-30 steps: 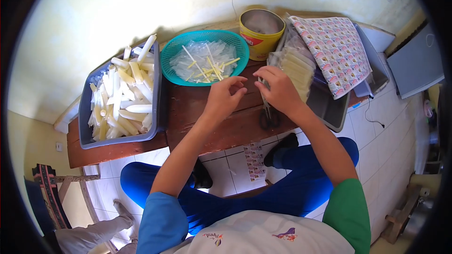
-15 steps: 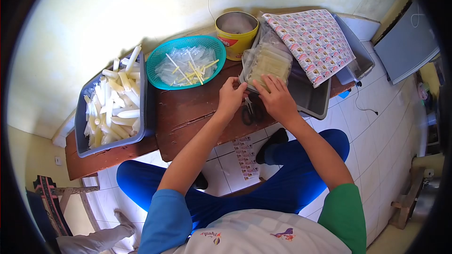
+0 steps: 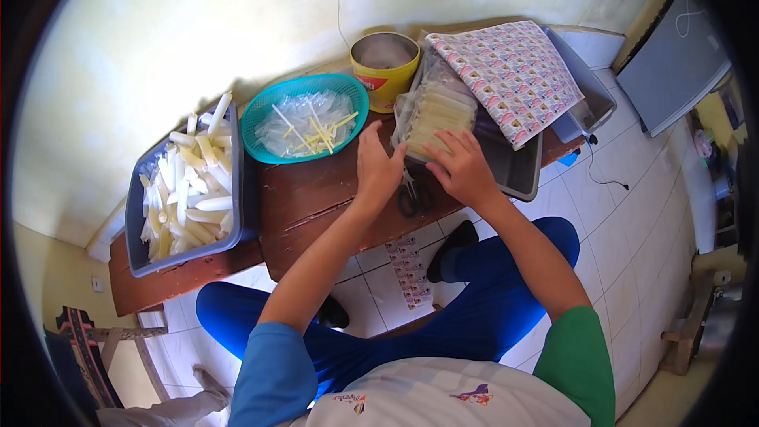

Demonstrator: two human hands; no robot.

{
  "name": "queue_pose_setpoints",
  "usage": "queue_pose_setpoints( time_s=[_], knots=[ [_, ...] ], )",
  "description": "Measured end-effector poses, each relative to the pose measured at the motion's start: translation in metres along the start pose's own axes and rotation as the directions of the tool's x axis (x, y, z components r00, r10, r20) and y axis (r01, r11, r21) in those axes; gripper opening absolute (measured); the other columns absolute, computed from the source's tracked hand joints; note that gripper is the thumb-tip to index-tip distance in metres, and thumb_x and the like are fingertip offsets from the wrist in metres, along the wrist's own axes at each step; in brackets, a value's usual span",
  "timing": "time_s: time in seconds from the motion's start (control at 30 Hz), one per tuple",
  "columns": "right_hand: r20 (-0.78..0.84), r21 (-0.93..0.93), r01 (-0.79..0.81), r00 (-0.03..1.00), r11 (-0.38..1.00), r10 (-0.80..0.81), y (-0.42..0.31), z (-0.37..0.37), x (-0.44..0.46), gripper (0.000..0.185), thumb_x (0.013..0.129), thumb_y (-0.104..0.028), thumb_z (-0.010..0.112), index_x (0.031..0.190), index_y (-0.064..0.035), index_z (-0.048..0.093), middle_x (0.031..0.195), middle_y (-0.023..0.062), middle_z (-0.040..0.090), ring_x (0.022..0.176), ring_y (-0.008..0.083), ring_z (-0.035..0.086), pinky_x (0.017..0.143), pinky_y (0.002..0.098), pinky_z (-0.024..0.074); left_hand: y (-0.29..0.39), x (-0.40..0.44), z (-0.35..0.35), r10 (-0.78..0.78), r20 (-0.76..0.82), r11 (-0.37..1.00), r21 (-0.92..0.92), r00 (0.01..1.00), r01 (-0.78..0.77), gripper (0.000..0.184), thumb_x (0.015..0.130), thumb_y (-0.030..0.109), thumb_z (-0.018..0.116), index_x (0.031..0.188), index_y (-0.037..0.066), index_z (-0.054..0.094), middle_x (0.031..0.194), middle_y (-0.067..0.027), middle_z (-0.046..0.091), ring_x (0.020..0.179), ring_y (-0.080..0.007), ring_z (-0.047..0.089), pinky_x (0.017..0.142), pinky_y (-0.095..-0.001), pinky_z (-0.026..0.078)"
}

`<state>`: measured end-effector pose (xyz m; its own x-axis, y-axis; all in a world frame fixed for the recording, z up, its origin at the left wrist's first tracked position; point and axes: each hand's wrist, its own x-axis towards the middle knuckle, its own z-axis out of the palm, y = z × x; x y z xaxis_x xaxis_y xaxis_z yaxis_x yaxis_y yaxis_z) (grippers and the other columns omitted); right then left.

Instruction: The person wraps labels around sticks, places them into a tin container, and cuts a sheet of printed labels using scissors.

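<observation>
A clear plastic pack of pale yellowish sticks [image 3: 444, 111] lies at the near-left corner of a dark grey tray [image 3: 522, 182]. My right hand [image 3: 465, 170] rests its spread fingers on the pack's near end. At the pack's left edge is my left hand [image 3: 378, 168], its fingers stretched out and thumb apart, with nothing seen in it; I cannot tell whether its thumb touches the pack. Black-handled scissors [image 3: 408, 199] lie on the brown wooden table [image 3: 304, 198] between my wrists.
A teal basket [image 3: 248, 136] holds clear plastic wrappers and yellow-white strips. Left of it stands a grey bin [image 3: 247, 190] of whitish tubes. A yellow bucket [image 3: 387, 93] stands behind. A printed label sheet [image 3: 514, 79] covers part of the tray. Another person's leg [image 3: 170, 411] shows lower left.
My left hand has opened out, fingers now stretched upward beside the pack. My right hand's fingers have slid slightly toward me on the pack. The whole view has shifted a little.
</observation>
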<state>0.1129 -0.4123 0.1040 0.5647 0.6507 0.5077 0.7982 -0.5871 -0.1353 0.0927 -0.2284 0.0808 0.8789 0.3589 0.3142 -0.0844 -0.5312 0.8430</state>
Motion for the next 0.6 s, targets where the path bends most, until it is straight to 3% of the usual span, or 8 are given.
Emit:
queue_pose_setpoints(
  time_s=[0.03,0.1,0.2,0.3,0.37,0.53,0.6],
  knots=[
    [-0.056,-0.012,-0.024,0.998,1.0,0.023,0.003,-0.007,0.004,0.036,0.081,-0.018,0.063,0.116,-0.0109,0.061,0.121,0.017,0.055,0.116,0.0326,0.049,0.103,0.0499,0.0328,0.011,0.003,-0.001,0.008,0.006,1.0,-0.006,1.0,-0.008,0.053,0.078,0.015,0.07,0.122,-0.004,0.048,0.12,-0.0219,0.053,0.113,-0.0364,0.051,0.098,-0.0432,0.039],
    [-0.111,-0.03,-0.062,0.992,0.998,0.058,0.006,-0.023,0.01,0.036,0.08,-0.019,0.065,0.115,-0.0101,0.062,0.12,0.0169,0.055,0.116,0.0329,0.049,0.102,0.051,0.0326,0.031,0.005,0.002,0.3,0.021,0.954,0.014,0.954,-0.3,0.065,0.078,0.016,0.07,0.134,0.002,0.039,0.131,-0.0238,0.043,0.121,-0.039,0.043,0.102,-0.0423,0.035],
    [-0.184,-0.126,-0.14,0.976,0.982,0.116,0.018,-0.045,0.022,0.036,0.079,-0.018,0.065,0.114,-0.0088,0.062,0.12,0.017,0.055,0.115,0.0337,0.049,0.101,0.0486,0.0342,0.051,0.013,0.018,0.362,0.108,0.932,-0.061,0.926,-0.358,0.066,0.079,0.015,0.069,0.137,0.006,0.039,0.129,-0.0245,0.045,0.12,-0.0396,0.044,0.101,-0.0416,0.036],
    [-0.326,-0.111,-0.284,0.916,0.952,0.235,0.04,-0.059,0.015,0.036,0.078,-0.02,0.066,0.112,-0.0076,0.063,0.121,0.019,0.054,0.115,0.0351,0.049,0.099,0.0455,0.0376,0.067,0.018,0.037,0.398,0.231,0.915,-0.163,0.888,-0.368,0.066,0.079,0.014,0.069,0.137,0.008,0.039,0.129,-0.025,0.045,0.119,-0.0406,0.044,0.101,-0.0418,0.036],
    [-0.363,-0.039,-0.511,0.808,0.859,0.464,0.056,-0.064,0.001,0.037,0.078,-0.021,0.066,0.112,-0.0059,0.064,0.122,0.0227,0.053,0.114,0.0373,0.05,0.097,0.0433,0.041,0.075,0.02,0.054,0.416,0.26,0.907,-0.187,0.871,-0.378,0.064,0.079,0.014,0.069,0.137,0.007,0.041,0.129,-0.0235,0.046,0.119,-0.0394,0.045,0.1,-0.041,0.037],
    [-0.338,-0.001,-0.741,0.632,0.672,0.697,0.087,-0.061,-0.026,0.038,0.078,-0.023,0.068,0.111,-0.0049,0.065,0.12,0.0255,0.052,0.112,0.0391,0.05,0.094,0.0436,0.0433,0.083,0.013,0.101,0.355,0.39,0.932,-0.219,0.85,-0.289,0.066,0.079,0.015,0.069,0.138,0.007,0.04,0.131,-0.0223,0.047,0.12,-0.0383,0.046,0.099,-0.0404,0.038],
    [-0.287,0.01,-0.79,0.586,0.614,0.758,0.09,-0.063,-0.029,0.038,0.077,-0.024,0.068,0.11,-0.0049,0.065,0.119,0.0261,0.052,0.112,0.0392,0.051,0.094,0.0434,0.0435,0.085,0.009,0.117,0.341,0.418,0.939,-0.114,0.842,-0.324,0.069,0.079,0.015,0.069,0.14,0.009,0.038,0.132,-0.0228,0.047,0.121,-0.0386,0.046,0.1,-0.0407,0.039]
  ],
)
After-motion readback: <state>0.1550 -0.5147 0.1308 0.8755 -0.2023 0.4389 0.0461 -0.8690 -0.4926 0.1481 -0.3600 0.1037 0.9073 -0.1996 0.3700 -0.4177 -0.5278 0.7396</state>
